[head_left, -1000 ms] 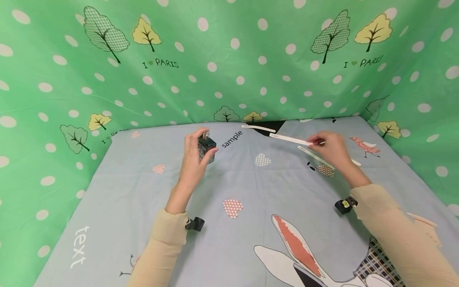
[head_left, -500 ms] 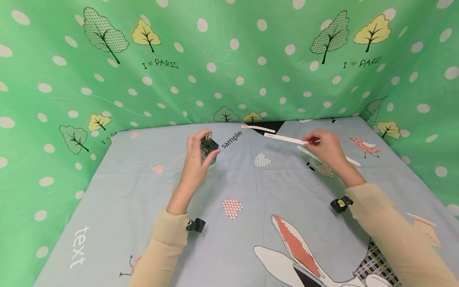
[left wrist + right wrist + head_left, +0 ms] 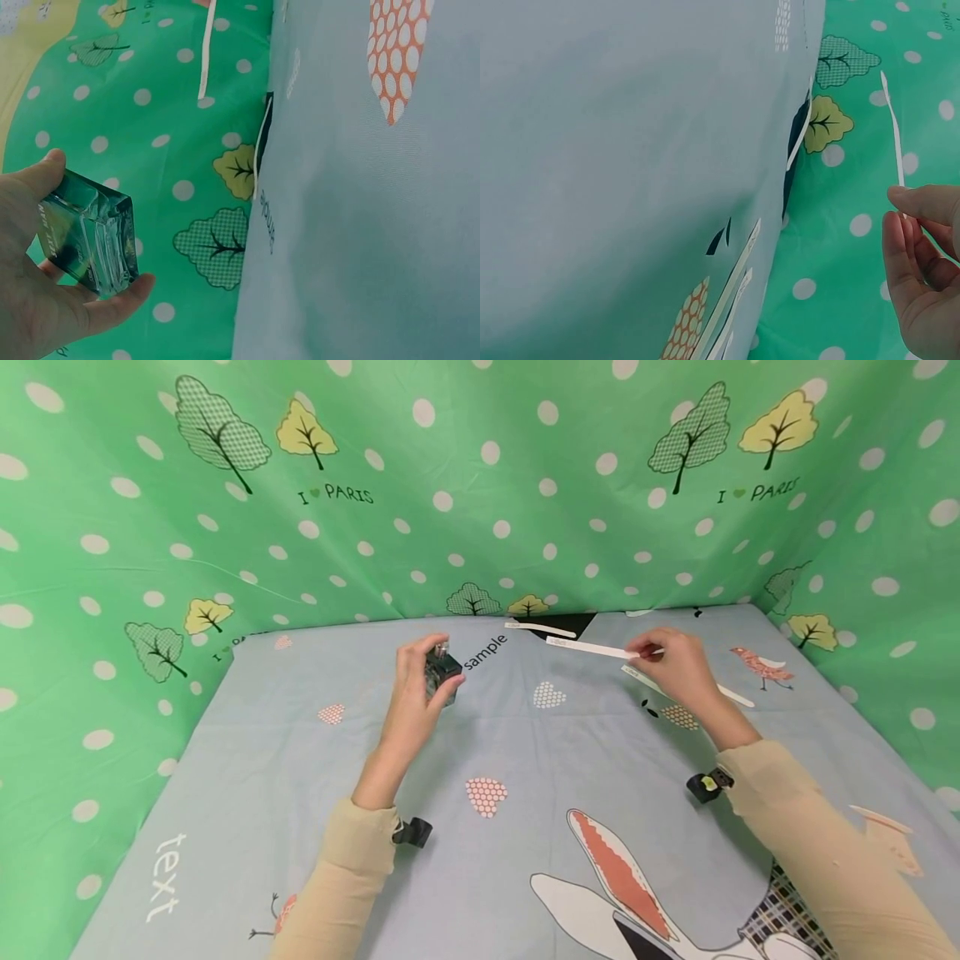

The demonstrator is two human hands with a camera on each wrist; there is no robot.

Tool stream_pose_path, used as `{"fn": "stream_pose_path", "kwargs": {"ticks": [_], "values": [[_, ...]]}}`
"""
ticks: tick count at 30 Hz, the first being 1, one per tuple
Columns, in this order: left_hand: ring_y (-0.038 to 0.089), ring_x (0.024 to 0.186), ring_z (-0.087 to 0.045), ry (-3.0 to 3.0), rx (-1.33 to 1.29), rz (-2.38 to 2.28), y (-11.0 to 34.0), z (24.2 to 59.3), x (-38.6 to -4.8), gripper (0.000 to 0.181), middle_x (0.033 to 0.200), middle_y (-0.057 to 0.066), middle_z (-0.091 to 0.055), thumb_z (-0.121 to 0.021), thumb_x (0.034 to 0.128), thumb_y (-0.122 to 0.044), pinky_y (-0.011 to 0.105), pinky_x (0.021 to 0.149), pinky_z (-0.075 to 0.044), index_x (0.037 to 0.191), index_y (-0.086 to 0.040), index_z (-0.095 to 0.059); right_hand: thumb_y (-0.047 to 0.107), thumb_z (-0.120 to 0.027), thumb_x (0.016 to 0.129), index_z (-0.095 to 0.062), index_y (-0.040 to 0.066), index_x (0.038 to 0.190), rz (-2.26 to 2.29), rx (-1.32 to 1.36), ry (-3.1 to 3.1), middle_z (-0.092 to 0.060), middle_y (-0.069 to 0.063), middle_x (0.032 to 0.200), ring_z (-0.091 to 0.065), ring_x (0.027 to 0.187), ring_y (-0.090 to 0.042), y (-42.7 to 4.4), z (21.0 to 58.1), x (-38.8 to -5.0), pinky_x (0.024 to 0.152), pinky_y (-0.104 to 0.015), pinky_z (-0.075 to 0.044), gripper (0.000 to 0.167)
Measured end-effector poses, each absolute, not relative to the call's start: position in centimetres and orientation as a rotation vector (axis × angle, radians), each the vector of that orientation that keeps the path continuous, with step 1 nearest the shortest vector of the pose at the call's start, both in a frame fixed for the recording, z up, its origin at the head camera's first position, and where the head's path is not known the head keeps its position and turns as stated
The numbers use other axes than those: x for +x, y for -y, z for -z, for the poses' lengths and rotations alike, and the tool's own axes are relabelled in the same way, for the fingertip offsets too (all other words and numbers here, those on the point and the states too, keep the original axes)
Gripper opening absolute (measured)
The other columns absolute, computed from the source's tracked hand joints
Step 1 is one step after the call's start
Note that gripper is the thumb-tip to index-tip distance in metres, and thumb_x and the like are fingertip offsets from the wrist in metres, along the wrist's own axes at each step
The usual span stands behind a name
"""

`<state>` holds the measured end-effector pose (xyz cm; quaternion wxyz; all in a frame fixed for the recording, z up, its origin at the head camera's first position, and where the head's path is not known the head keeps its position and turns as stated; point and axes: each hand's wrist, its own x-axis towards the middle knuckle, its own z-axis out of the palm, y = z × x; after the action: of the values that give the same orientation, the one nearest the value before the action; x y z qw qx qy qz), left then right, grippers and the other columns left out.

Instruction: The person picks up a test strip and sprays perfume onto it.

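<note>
My left hand holds a small dark green glass perfume bottle above the table, left of the middle. One finger lies over the silvery sprayer top and the thumb is on the near side. In the left wrist view the clear, faceted glass of the bottle shows between thumb and fingers. With thumb and fingertips, my right hand pinches a white paper test strip, whose printed end points left toward the bottle. The strip hangs apart from the table in the right wrist view.
Another paper strip lies at the table's back edge. More strips lie under and beside my right hand, partly hidden. A grey-blue printed cloth covers the table; a green dotted curtain stands behind it.
Both hands have moved slightly toward each other: the left with the perfume bottle to the right, the right with the paper strip to the left. The strips on the table lie still.
</note>
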<state>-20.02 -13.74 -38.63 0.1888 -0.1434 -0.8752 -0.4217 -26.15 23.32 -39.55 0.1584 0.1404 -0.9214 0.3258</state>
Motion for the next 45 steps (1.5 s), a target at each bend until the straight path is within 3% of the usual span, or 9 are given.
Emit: {"fn": "stream_pose_path", "kwargs": {"ticks": [6, 17, 20, 23, 26, 32, 39, 45], "values": [[0.034, 0.123, -0.050, 2.453, -0.413, 1.179, 13.6, 38.8, -20.1, 0.056, 0.141, 0.017, -0.038, -0.064, 0.0967, -0.024, 0.052, 0.104, -0.050, 0.146, -0.023, -0.037, -0.003, -0.073, 0.086, -0.074, -0.003, 0.099, -0.932, 0.395, 2.637, -0.070, -0.020, 0.096, -0.067, 0.086, -0.029, -22.7, 39.0, -26.1, 0.069, -0.002, -0.044, 0.013], [0.033, 0.125, -0.050, 2.461, -0.413, 1.173, 13.4, 38.9, -20.0, 0.057, 0.141, 0.017, -0.038, -0.065, 0.0962, -0.025, 0.051, 0.104, -0.050, 0.146, -0.023, -0.037, -0.006, -0.073, 0.084, -0.074, -0.005, 0.098, -0.989, 0.460, 2.575, -0.070, -0.021, 0.097, -0.067, 0.085, -0.029, -21.3, 38.3, -25.9, 0.068, 0.004, -0.041, 0.014], [0.033, 0.124, -0.051, 2.460, -0.414, 1.170, 13.3, 38.9, -20.0, 0.057, 0.141, 0.017, -0.038, -0.065, 0.0959, -0.025, 0.051, 0.103, -0.051, 0.146, -0.023, -0.037, -0.007, -0.073, 0.083, -0.074, -0.004, 0.097, -0.987, 0.474, 2.559, -0.070, -0.021, 0.096, -0.067, 0.084, -0.028, -21.0, 38.1, -25.9, 0.069, -0.003, -0.050, 0.014], [0.033, 0.124, -0.050, 2.460, -0.419, 1.170, 13.2, 38.9, -20.0, 0.058, 0.140, 0.017, -0.038, -0.066, 0.0958, -0.025, 0.051, 0.104, -0.050, 0.146, -0.024, -0.037, -0.007, -0.074, 0.083, -0.074, -0.003, 0.096, -0.981, 0.486, 2.547, -0.071, -0.019, 0.095, -0.068, 0.084, -0.028, -20.6, 38.0, -25.9, 0.072, -0.020, -0.060, 0.014], [0.032, 0.127, -0.049, 2.466, -0.421, 1.168, 13.1, 39.0, -20.0, 0.058, 0.140, 0.016, -0.038, -0.066, 0.0958, -0.025, 0.050, 0.107, -0.048, 0.146, -0.024, -0.037, -0.006, -0.074, 0.083, -0.075, -0.002, 0.096, -0.975, 0.492, 2.545, -0.071, -0.018, 0.095, -0.068, 0.084, -0.027, -20.3, 37.9, -25.9, 0.074, -0.032, -0.062, 0.013], [0.031, 0.130, -0.047, 2.484, -0.408, 1.160, 12.9, 38.9, -20.0, 0.058, 0.140, 0.014, -0.037, -0.066, 0.0957, -0.026, 0.051, 0.111, -0.045, 0.146, -0.025, -0.037, -0.004, -0.074, 0.084, -0.075, -0.001, 0.096, -0.988, 0.490, 2.557, -0.070, -0.016, 0.093, -0.067, 0.084, -0.026, -19.4, 37.5, -25.9, 0.073, -0.028, -0.060, 0.013], [0.033, 0.124, -0.051, 2.491, -0.395, 1.153, 12.8, 38.8, -20.1, 0.057, 0.137, 0.015, -0.038, -0.066, 0.0953, -0.027, 0.051, 0.106, -0.050, 0.145, -0.027, -0.038, -0.003, -0.072, 0.085, -0.075, -0.001, 0.097, -0.992, 0.522, 2.553, -0.069, -0.016, 0.094, -0.066, 0.085, -0.027, -18.4, 37.1, -25.8, 0.076, -0.040, -0.061, 0.012], [0.033, 0.121, -0.052, 2.493, -0.396, 1.163, 12.8, 38.8, -20.2, 0.056, 0.134, 0.015, -0.038, -0.066, 0.0952, -0.027, 0.051, 0.104, -0.051, 0.144, -0.027, -0.039, -0.004, -0.073, 0.085, -0.075, 0.001, 0.096, -1.008, 0.553, 2.520, -0.069, -0.015, 0.094, -0.067, 0.084, -0.026, -17.7, 36.9, -26.0, 0.075, -0.040, -0.062, 0.012]]}}
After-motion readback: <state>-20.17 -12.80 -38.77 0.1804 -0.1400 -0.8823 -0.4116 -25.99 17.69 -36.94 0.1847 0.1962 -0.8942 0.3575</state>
